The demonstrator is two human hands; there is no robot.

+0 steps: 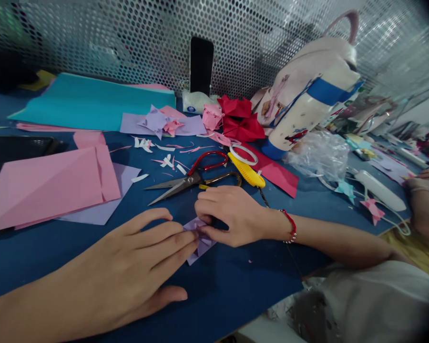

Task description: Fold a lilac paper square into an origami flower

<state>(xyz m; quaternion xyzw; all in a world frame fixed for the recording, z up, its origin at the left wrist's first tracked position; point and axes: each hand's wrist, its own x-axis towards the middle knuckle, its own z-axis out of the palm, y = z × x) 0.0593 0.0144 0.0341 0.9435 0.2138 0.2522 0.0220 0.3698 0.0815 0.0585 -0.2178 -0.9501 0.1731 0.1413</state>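
Note:
A small piece of folded purple paper [204,244] lies on the blue tabletop between my hands. My left hand [146,257] is open, its fingers stretched out and their tips lying on the paper's left side, the thumb apart. From the right, my right hand [236,214], with a red beaded bracelet [291,227] at the wrist, pinches a raised fold of the paper between thumb and fingers. Fingers cover part of the folds. Just beyond my hands lie scissors [191,181] with red-coated handles, blades spread, and a yellow cutter [246,170].
Pink paper sheets [57,183] lie at left, turquoise sheets [103,102] behind. Paper scraps [168,161] litter the middle. A phone [201,64] leans at the mesh wall; red paper flowers [241,119], a tilted bottle [303,112] and a bag [307,57] stand right. Another person's arm [427,195] shows far right.

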